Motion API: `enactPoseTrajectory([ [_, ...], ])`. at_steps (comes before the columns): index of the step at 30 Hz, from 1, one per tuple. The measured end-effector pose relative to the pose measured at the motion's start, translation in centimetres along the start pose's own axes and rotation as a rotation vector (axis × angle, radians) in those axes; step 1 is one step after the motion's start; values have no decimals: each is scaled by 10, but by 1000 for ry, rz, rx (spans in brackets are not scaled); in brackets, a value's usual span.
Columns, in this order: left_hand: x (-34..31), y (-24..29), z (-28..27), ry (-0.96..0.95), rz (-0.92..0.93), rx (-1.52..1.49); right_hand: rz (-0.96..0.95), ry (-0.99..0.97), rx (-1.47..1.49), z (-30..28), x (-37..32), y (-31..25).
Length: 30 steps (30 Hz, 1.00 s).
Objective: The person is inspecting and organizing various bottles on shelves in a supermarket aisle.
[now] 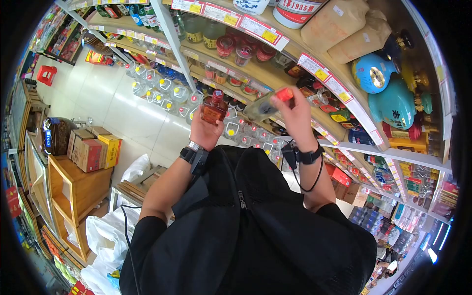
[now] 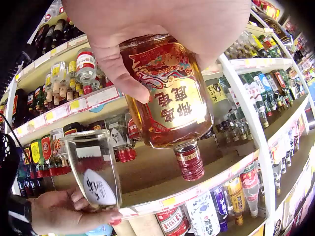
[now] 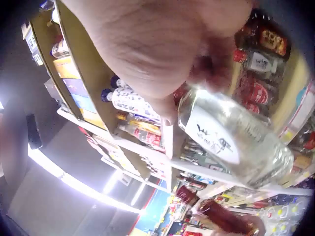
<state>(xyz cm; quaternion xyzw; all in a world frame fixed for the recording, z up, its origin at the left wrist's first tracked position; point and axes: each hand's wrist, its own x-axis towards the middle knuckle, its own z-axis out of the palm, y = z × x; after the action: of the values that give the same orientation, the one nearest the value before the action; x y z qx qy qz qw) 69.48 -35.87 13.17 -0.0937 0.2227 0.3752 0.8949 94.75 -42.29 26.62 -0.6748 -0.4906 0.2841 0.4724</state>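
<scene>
An amber bottle with a gold and red label (image 2: 172, 98) lies in my left hand (image 1: 205, 132), fingers and thumb curled round its body; its dark red cap points away from the palm. My right hand (image 1: 296, 120) pinches a clear glass bottle (image 1: 260, 108) at its red cap (image 1: 284, 94), the bottle tilted sideways in front of the shelves. On this clear bottle (image 3: 231, 140) a white label with dark writing shows in the right wrist view. The two bottles are apart, the amber one to the left.
Shelves with price strips (image 1: 255, 27) hold many bottles and jars close ahead and to the right. Large clear jugs with yellow caps (image 1: 164, 84) stand on the floor. Cartons (image 1: 91, 155) and a wooden rack (image 1: 73, 196) are at the left, beside white plastic bags (image 1: 105, 231).
</scene>
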Motion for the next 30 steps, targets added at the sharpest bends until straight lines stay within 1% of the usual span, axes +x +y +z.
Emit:
enactPoseTrajectory([
  [1, 0, 0, 0, 0, -1, -2, 0, 58, -96, -4, 9, 5],
  [2, -1, 0, -1, 4, -6, 10, -1, 56, -97, -8, 20, 15],
  [4, -2, -1, 0, 7, -7, 19, -149, 170, -260, -13, 46, 38],
  [5, -2, -2, 1, 21, -6, 37, -153, 167, -260, -14, 56, 44],
  [7, -4, -2, 5, 32, 1, 57, -133, 179, -538, -17, 77, 55],
  [8, -6, -2, 8, 32, -12, 57, -200, 166, -597, -19, 92, 75],
  [9, -7, -2, 9, 35, -27, 56, -199, 168, -595, -17, 107, 91],
  [11, -9, -2, 6, 44, -17, 66, -322, 286, -769, -9, 120, 94],
  [12, -10, -2, 5, 50, -3, 73, -182, 156, -728, -14, 123, 94],
  [13, -10, -2, 4, 52, -1, 71, -182, 152, -727, -14, 128, 99],
  [15, -12, -1, 2, 62, 15, 85, 24, 87, -785, -16, 148, 120],
  [16, -13, 1, 2, 65, 21, 81, 21, 80, -783, -15, 156, 132],
  [18, -17, 2, 3, 55, 10, 64, -219, 335, -889, -12, 163, 153],
  [19, -17, 2, 1, 59, 11, 60, -218, 330, -889, -10, 162, 151],
  [21, -15, 4, -5, 52, 38, 68, -95, 337, -876, -8, 163, 146],
  [22, -14, 4, -6, 52, 38, 68, -94, 337, -876, -7, 164, 149],
  [24, -14, 4, -6, 54, 39, 69, -164, 374, -814, -4, 164, 155],
  [27, -14, 3, -1, 54, 23, 67, -199, 375, -737, -3, 157, 146],
  [28, -13, 2, 0, 52, 19, 71, -196, 380, -738, -2, 156, 147],
  [30, -10, 0, 0, 62, 0, 72, -284, 434, -833, -1, 156, 148],
])
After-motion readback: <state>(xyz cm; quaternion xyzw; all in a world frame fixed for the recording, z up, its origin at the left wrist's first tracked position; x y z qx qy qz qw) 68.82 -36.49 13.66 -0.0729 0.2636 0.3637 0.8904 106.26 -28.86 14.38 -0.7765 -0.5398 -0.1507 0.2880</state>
